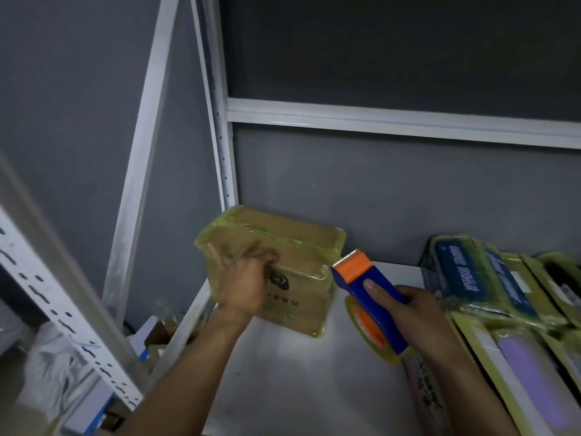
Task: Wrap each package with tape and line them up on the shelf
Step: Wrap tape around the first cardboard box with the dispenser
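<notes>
The left hand (243, 283) grips the near face of a cardboard package (283, 243) already glossy with yellowish tape, holding it tilted at the white shelf's (298, 388) eleven o'clock corner. At the package's three o'clock, the right hand (418, 313) clasps a blue-and-orange tape dispenser (364, 278), its toothed end just beside the package and the tape roll (367, 332) hanging below. More wrapped packages (471, 272) crowd the shelf at three o'clock.

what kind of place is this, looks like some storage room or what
Probably a stockroom or packing area: white metal shelving, tape-wrapped packages on the right, and the right hand gripping a tape dispenser beside a taped cardboard box that the left hand holds.
</notes>
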The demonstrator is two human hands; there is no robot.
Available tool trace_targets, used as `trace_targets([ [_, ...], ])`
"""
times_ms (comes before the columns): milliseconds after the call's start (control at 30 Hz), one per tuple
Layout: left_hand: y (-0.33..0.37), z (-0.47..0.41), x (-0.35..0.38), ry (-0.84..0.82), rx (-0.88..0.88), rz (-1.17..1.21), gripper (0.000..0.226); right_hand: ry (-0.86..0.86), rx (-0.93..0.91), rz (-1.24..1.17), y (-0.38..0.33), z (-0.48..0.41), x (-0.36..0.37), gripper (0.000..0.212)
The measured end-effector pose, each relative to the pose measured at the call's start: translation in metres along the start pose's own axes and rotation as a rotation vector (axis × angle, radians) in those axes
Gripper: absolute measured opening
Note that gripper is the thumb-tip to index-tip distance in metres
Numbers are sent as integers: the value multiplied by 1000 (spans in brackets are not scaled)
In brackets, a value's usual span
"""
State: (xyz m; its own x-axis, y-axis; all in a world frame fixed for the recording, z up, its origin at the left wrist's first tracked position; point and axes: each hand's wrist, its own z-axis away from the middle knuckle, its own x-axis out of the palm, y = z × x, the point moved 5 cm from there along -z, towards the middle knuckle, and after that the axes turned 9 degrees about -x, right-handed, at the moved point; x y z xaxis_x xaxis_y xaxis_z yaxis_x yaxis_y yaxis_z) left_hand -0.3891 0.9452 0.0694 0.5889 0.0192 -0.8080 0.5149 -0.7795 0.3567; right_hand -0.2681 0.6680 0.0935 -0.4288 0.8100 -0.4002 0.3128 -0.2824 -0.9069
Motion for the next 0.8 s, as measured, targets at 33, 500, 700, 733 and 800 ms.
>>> trace_targets([
  [33, 8, 4, 1, 27, -90, 9, 39, 3, 5, 26, 1, -1, 1, 66],
  [500, 56, 14, 44, -444, 82, 208, 110, 5, 7, -36, 9, 6, -9, 55],
  [700, 28, 15, 23, -506, 121, 472, 78, -140, -36, 3, 0, 8, 4, 49],
  [733, 25, 17, 21, -466, 85, 525, 71, -162, -41, 23, 0, 7, 6, 51],
  [800, 21, 24, 16, -399, -4, 676, 61, -212, -46, 52, 2, 6, 12, 57],
])
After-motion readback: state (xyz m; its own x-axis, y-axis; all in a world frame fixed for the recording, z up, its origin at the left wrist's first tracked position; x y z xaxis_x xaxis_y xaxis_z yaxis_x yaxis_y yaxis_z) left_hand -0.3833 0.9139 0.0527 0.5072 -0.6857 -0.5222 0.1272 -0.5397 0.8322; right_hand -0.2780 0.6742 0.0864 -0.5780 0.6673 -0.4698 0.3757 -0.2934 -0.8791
